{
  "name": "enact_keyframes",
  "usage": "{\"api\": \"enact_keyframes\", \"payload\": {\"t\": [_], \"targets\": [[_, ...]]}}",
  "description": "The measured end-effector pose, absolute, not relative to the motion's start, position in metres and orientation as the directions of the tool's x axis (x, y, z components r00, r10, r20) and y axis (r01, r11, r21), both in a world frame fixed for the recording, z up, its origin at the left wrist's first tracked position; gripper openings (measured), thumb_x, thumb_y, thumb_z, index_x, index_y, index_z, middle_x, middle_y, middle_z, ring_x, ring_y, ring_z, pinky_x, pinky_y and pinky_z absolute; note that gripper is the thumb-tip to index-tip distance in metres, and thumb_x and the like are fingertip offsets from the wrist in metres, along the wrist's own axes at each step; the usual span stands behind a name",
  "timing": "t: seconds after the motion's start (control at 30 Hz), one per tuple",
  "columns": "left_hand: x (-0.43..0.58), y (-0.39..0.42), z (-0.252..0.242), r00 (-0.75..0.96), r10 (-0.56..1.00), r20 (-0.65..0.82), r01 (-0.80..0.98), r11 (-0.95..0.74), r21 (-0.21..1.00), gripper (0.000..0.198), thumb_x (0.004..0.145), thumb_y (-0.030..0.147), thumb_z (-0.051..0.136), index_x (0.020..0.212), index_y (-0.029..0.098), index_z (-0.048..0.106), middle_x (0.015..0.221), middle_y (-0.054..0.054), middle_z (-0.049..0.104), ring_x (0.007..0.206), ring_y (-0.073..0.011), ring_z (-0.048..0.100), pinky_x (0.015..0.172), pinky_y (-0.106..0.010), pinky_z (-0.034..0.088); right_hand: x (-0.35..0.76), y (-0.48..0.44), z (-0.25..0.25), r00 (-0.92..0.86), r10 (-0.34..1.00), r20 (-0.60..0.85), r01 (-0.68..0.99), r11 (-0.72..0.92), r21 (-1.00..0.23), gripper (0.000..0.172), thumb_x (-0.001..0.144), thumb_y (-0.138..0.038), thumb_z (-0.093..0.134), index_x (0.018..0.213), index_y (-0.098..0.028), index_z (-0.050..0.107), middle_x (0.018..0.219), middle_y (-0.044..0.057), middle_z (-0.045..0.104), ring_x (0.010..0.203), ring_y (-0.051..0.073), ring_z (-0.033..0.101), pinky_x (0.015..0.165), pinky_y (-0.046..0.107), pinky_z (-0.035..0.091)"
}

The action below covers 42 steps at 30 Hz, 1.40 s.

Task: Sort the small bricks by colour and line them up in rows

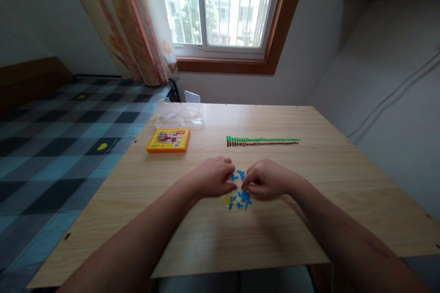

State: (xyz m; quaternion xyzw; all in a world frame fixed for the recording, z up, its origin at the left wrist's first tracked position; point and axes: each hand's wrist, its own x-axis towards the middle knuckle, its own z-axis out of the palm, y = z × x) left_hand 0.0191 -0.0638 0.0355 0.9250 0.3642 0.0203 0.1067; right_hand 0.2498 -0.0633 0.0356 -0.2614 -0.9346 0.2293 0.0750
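Note:
Small blue building bricks (pixel 245 197) lie in a loose heap on the table, mixed with pale yellow bricks (pixel 227 199). A few more blue bricks (pixel 240 173) lie just beyond, between my hands. My left hand (pixel 216 177) rests beside them on the left, fingers curled and the thumb apart from them, with nothing visible in the gap. From the right, my right hand (pixel 264 178) reaches in at the heap's far edge. Its index finger and thumb are pinched together, and whatever is between the tips is too small to make out.
Rows of green bricks (pixel 240 139) and dark brown bricks (pixel 237 144) run across the table (pixel 192 238) beyond my hands. At the left are a yellow-orange box (pixel 168 141) and clear plastic cases (pixel 180 116). A checked bed (pixel 68 146) adjoins the table's left side.

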Motion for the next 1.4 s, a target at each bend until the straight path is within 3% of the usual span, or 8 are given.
{"api": "enact_keyframes", "payload": {"t": [0.27,0.5,0.7,1.4], "targets": [[0.013,-0.064,0.041,0.725,0.687,-0.042,0.672,-0.693,0.261,0.01,0.08,0.023,0.054,0.071,0.02,0.056,0.083,-0.003,0.061,0.073,-0.0164,0.057,0.063,-0.03,0.04,0.241,-0.068,0.03,-0.867,0.494,0.061,0.423,0.797,-0.432,0.028,0.088,-0.02,0.058,0.103,-0.027,0.08,0.079,0.002,0.077,0.062,0.012,0.061,0.06,0.023,0.035],[0.015,-0.063,0.038,0.729,0.682,-0.062,0.675,-0.701,0.23,0.021,0.084,0.038,0.058,0.073,0.02,0.059,0.083,-0.004,0.062,0.077,-0.0188,0.058,0.066,-0.031,0.04,0.252,-0.062,0.038,-0.86,0.508,0.046,0.404,0.734,-0.547,0.025,0.083,-0.015,0.062,0.096,-0.022,0.082,0.082,0.004,0.078,0.066,0.013,0.064,0.065,0.023,0.043],[0.014,-0.061,0.035,0.744,0.667,-0.049,0.659,-0.72,0.217,0.027,0.085,0.045,0.061,0.074,0.02,0.058,0.084,-0.003,0.061,0.077,-0.0186,0.057,0.063,-0.031,0.037,0.247,-0.068,0.038,-0.868,0.497,0.0,0.426,0.743,-0.517,0.019,0.082,-0.023,0.069,0.095,-0.025,0.083,0.071,0.001,0.073,0.058,0.011,0.056,0.058,0.022,0.036],[0.011,-0.06,0.036,0.738,0.674,-0.046,0.656,-0.699,0.284,0.041,0.091,0.055,0.053,0.07,0.019,0.057,0.078,-0.003,0.058,0.067,-0.0161,0.051,0.058,-0.03,0.03,0.255,-0.058,0.035,-0.836,0.548,0.032,0.47,0.745,-0.474,0.023,0.084,-0.017,0.064,0.095,-0.025,0.083,0.083,0.002,0.078,0.069,0.013,0.067,0.066,0.023,0.043]]}}
